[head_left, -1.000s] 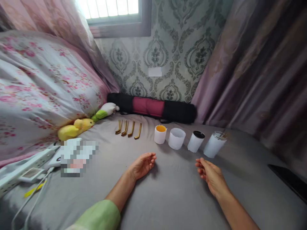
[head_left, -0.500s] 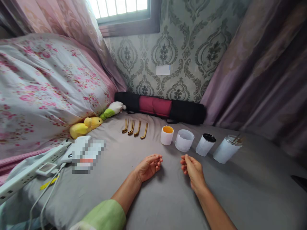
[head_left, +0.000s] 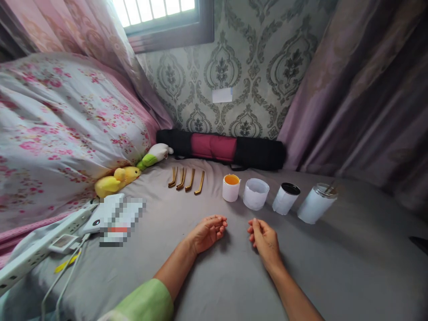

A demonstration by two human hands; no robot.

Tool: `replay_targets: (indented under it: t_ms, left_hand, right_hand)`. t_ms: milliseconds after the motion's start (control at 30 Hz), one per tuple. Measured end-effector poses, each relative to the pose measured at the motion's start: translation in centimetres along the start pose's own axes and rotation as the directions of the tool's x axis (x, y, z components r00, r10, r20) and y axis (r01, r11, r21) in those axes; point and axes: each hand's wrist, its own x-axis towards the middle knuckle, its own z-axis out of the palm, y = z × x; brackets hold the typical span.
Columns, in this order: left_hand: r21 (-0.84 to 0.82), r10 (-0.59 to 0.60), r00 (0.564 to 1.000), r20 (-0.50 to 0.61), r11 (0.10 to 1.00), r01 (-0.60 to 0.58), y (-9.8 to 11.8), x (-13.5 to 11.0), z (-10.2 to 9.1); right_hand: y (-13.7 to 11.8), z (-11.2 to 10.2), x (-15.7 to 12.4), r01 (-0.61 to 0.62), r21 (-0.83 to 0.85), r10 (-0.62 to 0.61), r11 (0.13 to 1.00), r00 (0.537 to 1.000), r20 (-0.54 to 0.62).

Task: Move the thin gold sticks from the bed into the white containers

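My left hand rests on the grey sheet, palm turned inward, with its fingers loosely curled and nothing in them. Opposite it, my right hand is half curled in the same way, the thumb over the index finger, and I see nothing held. Beyond the hands stands a row of white-wrapped containers: a small cup with an orange inside, a wide pale cup, a can with a dark inside and a glass jar with thin sticks in it. Several bent golden metal tubes lie farther left.
A long black and red bag lies along the patterned wall. To the left are a yellow plush toy, a green and white plush, a white power strip with cables, and a white device. Purple curtains hang at right.
The camera view has shifted slightly. My right hand has moved a little to the left, its thumb lower. My left hand and the objects stay as they were.
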Motion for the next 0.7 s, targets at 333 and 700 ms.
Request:
replay_targets:
  t_ms: [333,700]
  left_hand:
    - [0.346,0.195,0.926,-0.322,0.935,-0.077,2.5,3.8,-1.2]
    - [0.777,0.511,0.754,-0.412,0.629,-0.002,6.7,6.0,-3.9]
  right_hand:
    - [0.4,-0.1,0.0,0.02,-0.008,-0.02,1.0,1.0,0.007]
    - [0.3,-0.1,0.0,0.049,0.005,-0.049,0.999,0.999,-0.005]
